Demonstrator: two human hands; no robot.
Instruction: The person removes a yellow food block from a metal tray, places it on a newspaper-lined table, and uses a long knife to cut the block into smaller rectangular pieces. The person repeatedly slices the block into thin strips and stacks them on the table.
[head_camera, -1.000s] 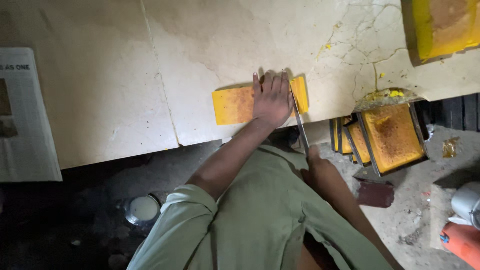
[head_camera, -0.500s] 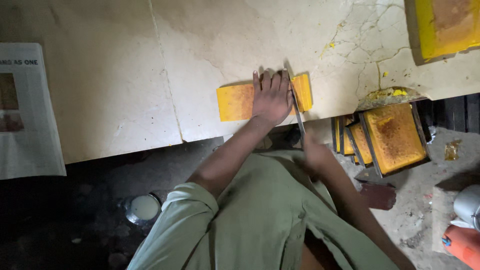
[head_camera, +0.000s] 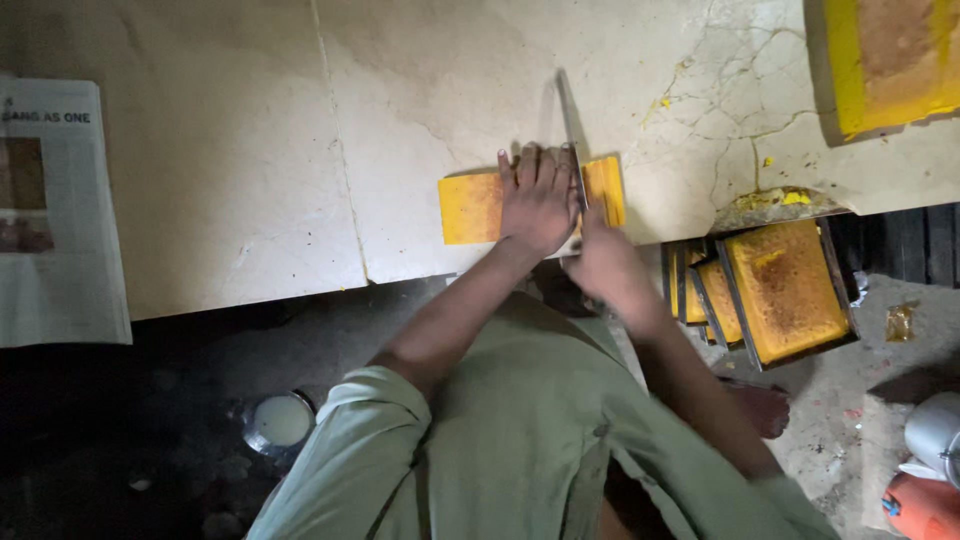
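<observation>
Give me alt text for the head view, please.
The left hand presses flat on a yellow slab on a marble counter, while the right hand holds a long knife across it. Trays of similar slabs sit lower right.

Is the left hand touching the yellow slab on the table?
Touching. The head view shows the left hand pressed flat on the yellow slab, fingers spread across its top, with no gap between palm and slab.

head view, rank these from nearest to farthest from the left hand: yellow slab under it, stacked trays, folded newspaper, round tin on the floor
1. Yellow slab: directly under the left hand, pressed flat on the marble top.
2. Stacked trays: to the right, below the counter edge.
3. Round tin: lower left, on the dark floor.
4. Folded newspaper: far left on the counter.
</observation>
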